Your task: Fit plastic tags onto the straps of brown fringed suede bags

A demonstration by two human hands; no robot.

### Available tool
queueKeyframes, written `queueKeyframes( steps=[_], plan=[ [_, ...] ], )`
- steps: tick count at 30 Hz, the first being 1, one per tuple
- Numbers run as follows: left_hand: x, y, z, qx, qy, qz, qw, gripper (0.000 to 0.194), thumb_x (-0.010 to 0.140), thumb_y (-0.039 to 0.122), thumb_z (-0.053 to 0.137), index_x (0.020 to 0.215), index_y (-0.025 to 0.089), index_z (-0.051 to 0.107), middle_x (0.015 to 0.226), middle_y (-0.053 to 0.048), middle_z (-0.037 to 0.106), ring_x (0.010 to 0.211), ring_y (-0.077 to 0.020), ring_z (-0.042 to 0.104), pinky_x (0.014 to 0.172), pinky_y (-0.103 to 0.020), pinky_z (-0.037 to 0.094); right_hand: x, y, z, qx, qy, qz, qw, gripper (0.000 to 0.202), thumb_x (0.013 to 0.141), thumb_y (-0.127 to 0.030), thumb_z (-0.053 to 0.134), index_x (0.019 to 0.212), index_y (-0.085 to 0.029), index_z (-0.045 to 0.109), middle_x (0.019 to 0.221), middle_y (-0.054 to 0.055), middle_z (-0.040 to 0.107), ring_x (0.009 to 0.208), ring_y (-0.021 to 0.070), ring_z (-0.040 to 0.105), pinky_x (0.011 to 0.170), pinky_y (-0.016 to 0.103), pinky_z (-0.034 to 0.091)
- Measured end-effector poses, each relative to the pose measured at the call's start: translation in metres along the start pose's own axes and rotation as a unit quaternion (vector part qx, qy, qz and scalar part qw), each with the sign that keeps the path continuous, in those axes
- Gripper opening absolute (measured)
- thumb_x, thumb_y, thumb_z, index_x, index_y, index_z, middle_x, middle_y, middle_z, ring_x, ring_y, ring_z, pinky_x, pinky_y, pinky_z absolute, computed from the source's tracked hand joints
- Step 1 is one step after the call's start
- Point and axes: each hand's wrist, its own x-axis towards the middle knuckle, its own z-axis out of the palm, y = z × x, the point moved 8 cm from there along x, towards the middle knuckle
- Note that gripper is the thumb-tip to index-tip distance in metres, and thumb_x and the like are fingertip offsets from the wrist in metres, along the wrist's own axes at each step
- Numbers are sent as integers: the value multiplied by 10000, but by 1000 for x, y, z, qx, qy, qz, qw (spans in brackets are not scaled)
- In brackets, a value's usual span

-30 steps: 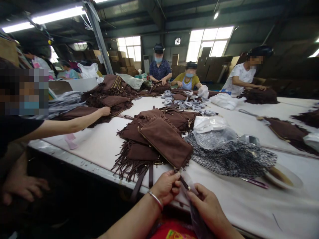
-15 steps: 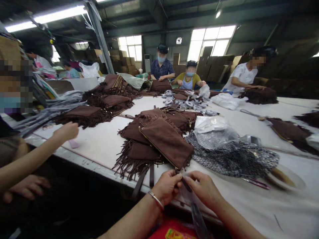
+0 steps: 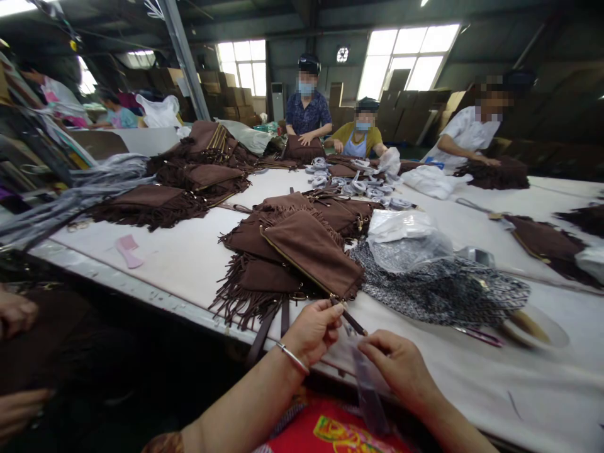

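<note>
At the table's front edge, my left hand (image 3: 315, 333) pinches a dark brown strap (image 3: 350, 316) close to the zipper end of a brown pouch (image 3: 314, 251). That pouch lies on top of a pile of fringed brown pouches (image 3: 268, 280). Just right of it, my right hand (image 3: 401, 363) is closed on a clear plastic sleeve (image 3: 368, 384), which hangs down over my red apron (image 3: 325, 434). The strap's free end points toward the fingers of my right hand, near the mouth of the sleeve.
Right of the pile lie a black-and-white patterned cloth (image 3: 438, 296), clear plastic bags (image 3: 406, 236) and a tape roll (image 3: 538, 327). More fringed pouches (image 3: 151, 201) and a pink piece (image 3: 128, 251) are on the left. Co-workers (image 3: 306, 116) stand across the table; another person's hand (image 3: 16, 311) shows at left.
My right hand has drawn the plastic sleeve down and away from my left hand, so more strap shows. The neighbour's arm on the left has pulled back from the table.
</note>
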Motion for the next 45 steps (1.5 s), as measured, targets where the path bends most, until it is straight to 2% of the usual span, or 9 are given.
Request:
queueKeyframes(
  steps=[5,12,18,29,33,37,40,43,45],
  plan=[
    [0,-3,-6,12,24,18,999,388,558,315,855,743,137,564,587,59,428,521,-40,347,435,-168,168,-5,7,-6,33,5,33,999,250,785,-427,606,700,-217,713,686,10,695,679,190,622,642,256,444],
    [-2,0,-7,36,22,29,999,374,573,328,842,746,133,573,596,52,432,525,-45,328,438,-170,181,-9,14,-13,44,16,62,997,277,767,-459,611,694,-213,716,663,6,687,651,187,618,603,248,448],
    [-1,-1,-11,60,38,36,997,369,581,338,829,730,147,551,585,56,428,518,-50,334,438,-176,183,-10,11,-11,64,14,51,997,270,768,-456,615,700,-215,716,681,6,692,676,189,621,628,251,453],
    [3,-7,-16,114,58,47,991,359,612,391,781,716,160,528,569,60,438,478,-45,343,431,-187,192,-6,-3,-11,13,-11,-10,1000,268,820,-428,575,735,-213,710,720,21,701,704,190,624,661,275,438],
    [2,-7,-18,131,62,52,988,371,613,418,776,696,167,516,554,68,432,464,-44,332,431,-190,196,3,-8,-10,16,-20,4,1000,279,799,-433,581,742,-200,725,728,32,714,713,202,633,664,279,442],
    [0,-6,-21,156,69,60,984,375,619,443,770,687,167,525,556,68,439,473,-49,346,436,-190,212,17,-12,0,36,-53,16,998,329,780,-457,574,721,-176,734,669,21,701,656,187,611,595,255,418],
    [-3,-5,-28,186,81,64,977,345,651,437,748,694,159,549,552,63,452,466,-50,343,431,-189,219,29,-14,14,48,-82,25,995,401,777,-487,552,609,-152,696,541,2,625,543,146,539,507,233,350],
    [-8,-4,-40,220,104,68,968,319,713,450,689,703,151,577,543,50,467,451,-60,357,417,-193,236,41,-19,27,42,-81,25,996,417,773,-473,537,548,-143,658,504,0,579,515,132,495,491,232,316],
    [-12,-2,-49,234,122,70,962,320,754,465,638,731,149,597,577,27,511,475,-81,422,424,-194,287,47,-23,35,27,-71,20,997,422,774,-471,521,544,-141,649,491,-6,544,505,128,467,480,234,292]
  ],
)
